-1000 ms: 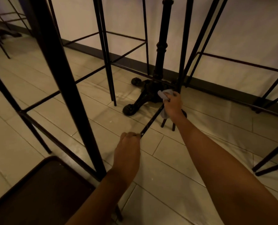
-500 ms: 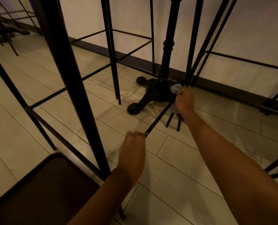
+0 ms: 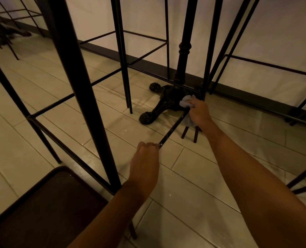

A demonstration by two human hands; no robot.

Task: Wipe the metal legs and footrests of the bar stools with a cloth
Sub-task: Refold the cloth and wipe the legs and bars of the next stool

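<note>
While the far end of the footrest bar (image 3: pixel 172 130) is being wiped, its near end is being gripped by the left hand (image 3: pixel 147 153), the fingers being curled tightly round the metal, most likely so that the stool is being steadied against the rubbing. The cloth (image 3: pixel 185 103) is being held bunched in the right hand (image 3: pixel 199 111) and is being folded over the bar just where it is meeting the upright stool leg (image 3: pixel 208 65), so that several faces of the metal are being covered at once. Part of the cloth is hanging below the bar. Just beside this corner, the cast table base (image 3: pixel 164 102) is being left untouched on the tiled floor (image 3: pixel 202 176). Other stools (image 3: pixel 122 68) are standing around with thin black legs and footrests, and how many of them are already clean cannot be told. A dark seat (image 3: pixel 41 212) is showing at the lower left.
</note>
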